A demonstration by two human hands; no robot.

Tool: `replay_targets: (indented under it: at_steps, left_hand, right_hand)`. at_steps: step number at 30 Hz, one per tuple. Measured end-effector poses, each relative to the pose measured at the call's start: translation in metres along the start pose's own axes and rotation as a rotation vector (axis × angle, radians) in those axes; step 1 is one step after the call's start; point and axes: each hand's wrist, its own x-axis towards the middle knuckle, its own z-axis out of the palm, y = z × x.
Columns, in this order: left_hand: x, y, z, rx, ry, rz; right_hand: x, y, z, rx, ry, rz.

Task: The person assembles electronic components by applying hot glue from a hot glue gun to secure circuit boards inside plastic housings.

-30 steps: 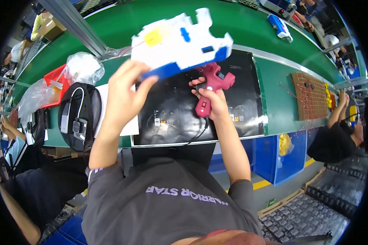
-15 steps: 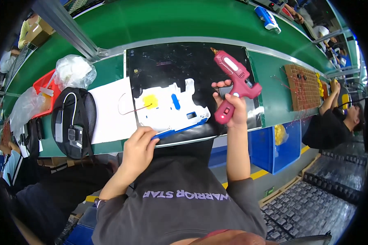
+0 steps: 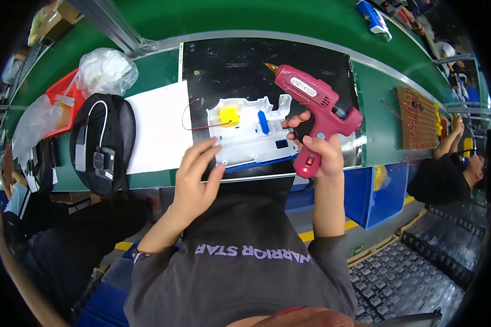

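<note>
A dark red hot glue gun (image 3: 311, 98) is gripped by its handle in my right hand (image 3: 323, 155), its brass nozzle pointing up and to the far left. On the black mat lies a white plastic housing (image 3: 243, 146) with a blue near edge. It carries a yellow square part (image 3: 229, 116) with a thin red wire (image 3: 202, 128) trailing left, and a small blue oblong part (image 3: 263, 122). My left hand (image 3: 196, 177) is beside the housing's left corner with fingers and thumb apart. Whether its fingertips touch the housing, I cannot tell.
A white sheet (image 3: 161, 128) and a black mesh bag (image 3: 101, 141) lie on the left. Behind them stand a red bin (image 3: 65, 103) and plastic bags (image 3: 108, 71). A brown board with wires (image 3: 417, 120) is at right, a blue crate (image 3: 384, 199) below. Other people sit at both sides.
My left hand has let go of the housing's edge and its fingers have spread. The housing now lies flatter on the mat. The glue gun's nozzle has swung left.
</note>
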Motion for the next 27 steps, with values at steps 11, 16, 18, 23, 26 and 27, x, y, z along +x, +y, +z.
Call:
replay_targets:
  at_steps: [11,16,18,23,26,27]
  left_hand:
    - [0.033,-0.038,0.013,-0.236,-0.014,-0.293]
    - [0.058,-0.047,0.018,-0.173,0.089,-0.146]
    - [0.067,-0.045,0.017,-0.225,0.036,-0.182]
    - [0.085,-0.053,0.024,-0.497,-0.105,-0.234]
    - [0.096,-0.054,0.023,-0.469,-0.179,-0.286]
    - [0.099,-0.057,0.024,-0.431,-0.201,-0.265]
  right_hand:
    - [-0.011,-0.005,0.009,-0.318,-0.018,0.042]
    - [-0.015,-0.008,0.012,-0.431,-0.043,0.070]
    - [-0.019,-0.010,0.013,-0.446,-0.044,0.083]
    - [-0.028,-0.014,0.002,-0.600,-0.172,0.138]
    - [-0.033,-0.012,0.008,-0.577,-0.154,0.158]
    - [-0.034,-0.012,0.008,-0.589,-0.163,0.159]
